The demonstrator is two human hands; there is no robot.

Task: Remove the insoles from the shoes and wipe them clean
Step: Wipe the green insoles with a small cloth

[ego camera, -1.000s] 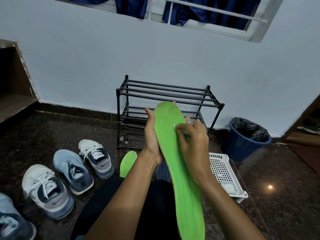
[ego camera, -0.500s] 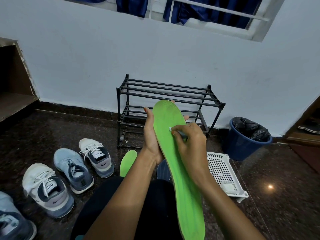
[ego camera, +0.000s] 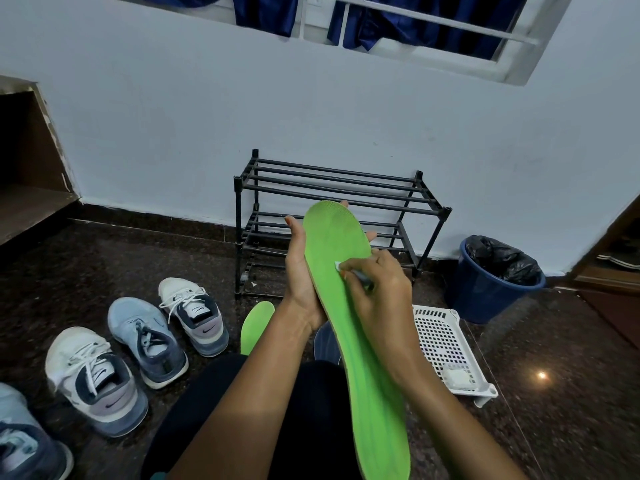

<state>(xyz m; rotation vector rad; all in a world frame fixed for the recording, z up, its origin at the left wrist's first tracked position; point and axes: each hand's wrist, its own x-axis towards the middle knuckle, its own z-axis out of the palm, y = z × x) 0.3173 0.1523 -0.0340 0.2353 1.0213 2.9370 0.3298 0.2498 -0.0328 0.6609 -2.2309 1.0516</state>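
Right now your left hand (ego camera: 300, 271) cups the green insole (ego camera: 349, 306) from behind, toe up, above your lap, while your right hand (ego camera: 381, 299) pinches a small white wipe (ego camera: 341, 266) against its face

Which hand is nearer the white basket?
Right. The right hand, pinching a wipe on the green insole, is beside the white basket; the left hand holds the insole's far side.
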